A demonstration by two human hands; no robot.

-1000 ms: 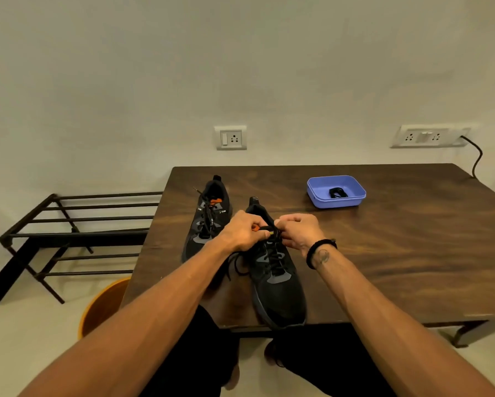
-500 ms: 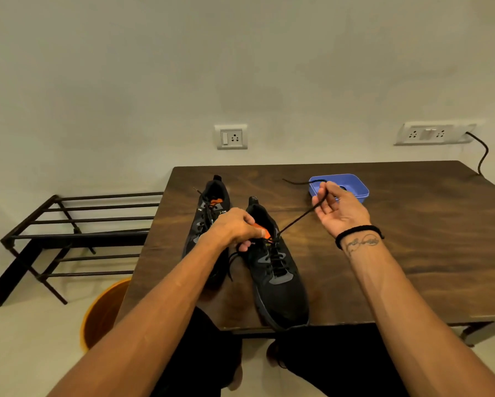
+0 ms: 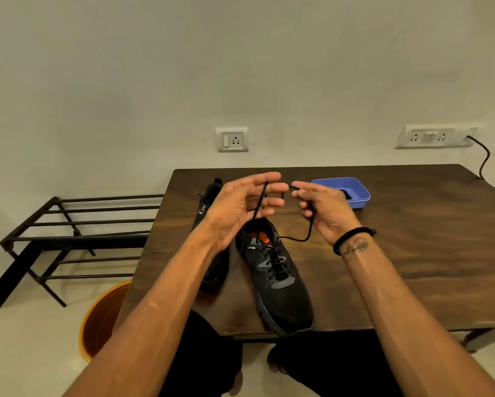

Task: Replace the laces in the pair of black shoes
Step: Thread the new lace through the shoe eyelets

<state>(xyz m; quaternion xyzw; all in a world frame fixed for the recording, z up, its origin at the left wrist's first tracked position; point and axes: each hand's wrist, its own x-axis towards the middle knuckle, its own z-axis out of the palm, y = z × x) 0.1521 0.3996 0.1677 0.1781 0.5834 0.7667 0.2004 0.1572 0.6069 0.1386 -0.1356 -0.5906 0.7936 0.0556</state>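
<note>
Black lace [image 3: 258, 213] is now rising between both lifted hands, left hand [image 3: 240, 207] spread, right hand [image 3: 320, 209] pinching; tying is beginning.

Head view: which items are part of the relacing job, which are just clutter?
In the job: near shoe, far shoe, black lace, left hand, right hand, blue tray.
Lying about: metal rack, orange bin, wall sockets.

dark grained wood table [image 3: 412, 239], glossy plastic tray [image 3: 355, 200].
</note>
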